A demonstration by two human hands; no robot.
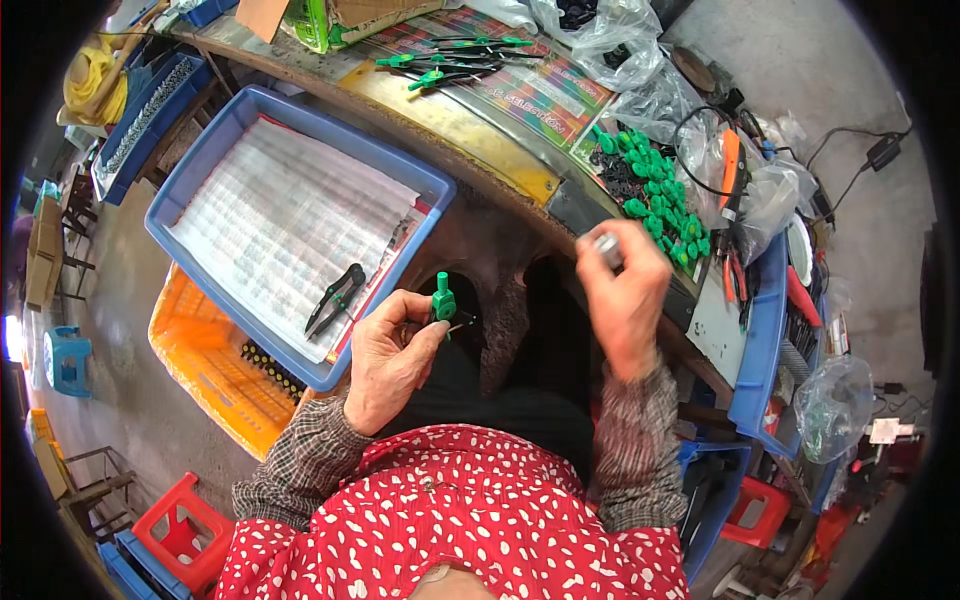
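My left hand [385, 360] pinches a green plastic compass [443, 298] by its head between thumb and fingers, knob upward, over my lap; thin dark and pale tips stick out beside the thumb. To the right, near the bench edge, my raised right hand [625, 285] is closed round a small silvery cylinder [607, 250], blurred by motion. Just beyond that hand lies a heap of green plastic compass heads [660, 195] mixed with black parts. One black compass [336, 300] rests on the paper in the blue tray [300, 372], left of my left hand.
More black-and-green compasses [460, 58] lie on the far bench. An orange-handled electric tool [732, 170] with a cable and clear plastic bags [780, 195] crowd the right side. An orange crate [205, 345] stands under the tray; red stools [185, 530] flank me on the floor.
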